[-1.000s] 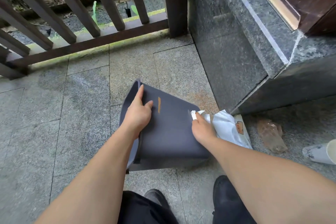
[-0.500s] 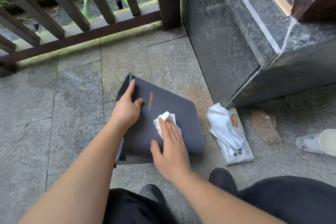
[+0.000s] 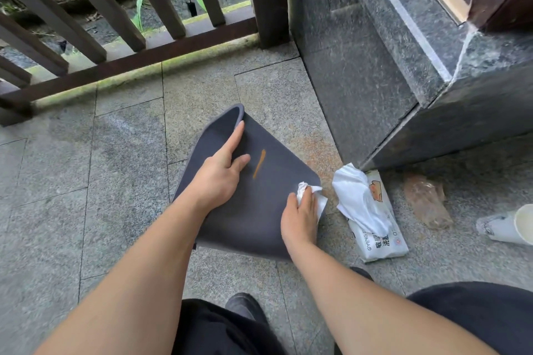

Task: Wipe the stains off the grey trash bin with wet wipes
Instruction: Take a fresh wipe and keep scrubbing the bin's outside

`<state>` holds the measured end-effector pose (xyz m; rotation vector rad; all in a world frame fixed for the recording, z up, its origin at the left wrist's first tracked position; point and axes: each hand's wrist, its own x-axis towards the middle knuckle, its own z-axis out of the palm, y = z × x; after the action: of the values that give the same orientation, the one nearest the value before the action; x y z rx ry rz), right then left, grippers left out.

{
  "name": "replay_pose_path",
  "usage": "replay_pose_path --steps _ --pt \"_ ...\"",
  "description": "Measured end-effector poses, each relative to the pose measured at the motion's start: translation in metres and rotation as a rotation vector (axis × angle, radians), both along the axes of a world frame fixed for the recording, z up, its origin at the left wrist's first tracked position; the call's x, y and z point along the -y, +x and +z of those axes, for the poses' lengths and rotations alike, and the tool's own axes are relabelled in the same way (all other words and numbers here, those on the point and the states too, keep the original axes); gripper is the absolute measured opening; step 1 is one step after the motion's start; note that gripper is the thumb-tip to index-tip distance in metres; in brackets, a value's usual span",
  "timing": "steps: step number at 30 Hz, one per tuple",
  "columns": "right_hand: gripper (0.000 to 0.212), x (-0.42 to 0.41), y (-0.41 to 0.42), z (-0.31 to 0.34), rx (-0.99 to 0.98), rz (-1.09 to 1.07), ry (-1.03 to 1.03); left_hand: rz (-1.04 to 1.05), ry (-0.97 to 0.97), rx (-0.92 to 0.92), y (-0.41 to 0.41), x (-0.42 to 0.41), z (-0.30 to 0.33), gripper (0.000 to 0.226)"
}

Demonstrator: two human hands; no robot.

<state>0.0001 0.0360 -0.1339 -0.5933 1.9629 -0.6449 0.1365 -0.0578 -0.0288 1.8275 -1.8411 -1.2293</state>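
Observation:
A grey trash bin (image 3: 253,210) lies on its side on the stone floor, its open mouth pointing away to the left. An orange-brown streak (image 3: 259,164) runs down its upper face. My left hand (image 3: 220,173) rests flat on the bin near the rim, fingers spread, just left of the streak. My right hand (image 3: 301,217) presses a crumpled white wet wipe (image 3: 307,192) against the bin's right edge, below and right of the streak. A pack of wet wipes (image 3: 375,228) lies on the floor to the right, one sheet pulled up from its opening.
A dark stone wall base (image 3: 375,81) stands close on the right. A brown railing (image 3: 129,57) closes the far side. A crumpled clear wrapper (image 3: 427,202) and a tipped paper cup (image 3: 507,228) lie at the right. My black shoes (image 3: 245,308) are just below the bin.
My right hand took a wipe from the pack, moved onto the middle of the bin's face, then slid right to the bin's right edge. My left hand stayed on the bin.

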Motion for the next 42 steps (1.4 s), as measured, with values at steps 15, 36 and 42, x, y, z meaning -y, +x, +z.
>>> replay_pose_path --steps 15,36,42 --pt "0.057 0.056 0.048 0.061 0.049 0.351 -0.608 0.003 -0.052 -0.092 0.007 0.006 -0.008 0.051" --pt "0.047 0.051 0.028 0.026 -0.092 0.303 -0.416 0.104 -0.013 0.011 0.024 0.012 -0.016 0.049" --pt "0.048 0.067 0.038 0.044 -0.124 0.372 -0.503 0.068 -0.04 -0.002 0.013 0.018 -0.013 0.049"
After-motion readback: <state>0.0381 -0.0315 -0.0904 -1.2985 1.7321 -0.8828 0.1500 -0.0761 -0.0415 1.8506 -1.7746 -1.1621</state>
